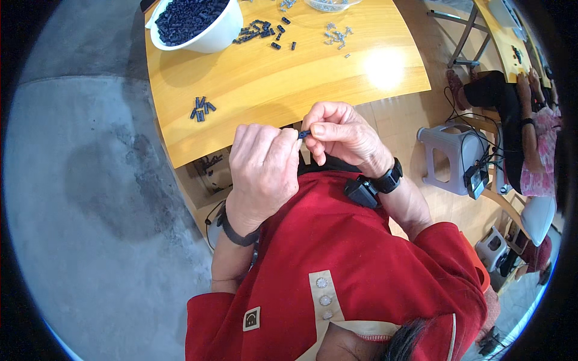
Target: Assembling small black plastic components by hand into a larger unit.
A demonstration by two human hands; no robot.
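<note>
Between my two hands, just off the table's near edge, is a small dark plastic connector piece (304, 134). My right hand (348, 137) pinches it between thumb and forefinger, its other fingers loosely curled. My left hand (265, 168) is closed, back of the hand up, with its fingertips at the piece's other end; those fingertips are mostly hidden. Ahead and left on the table lies a little pile of dark pieces (201, 109). Farther off are loose dark pieces (260, 31) and small silvery metal parts (339, 36).
A white tub (226, 30) full of dark pieces stands at the far left of the wooden table (289, 75). A clear dish (330, 5) of metal parts sits at the far edge. To the right are a white stool (448, 159) with cables and a person (530, 120) at another table.
</note>
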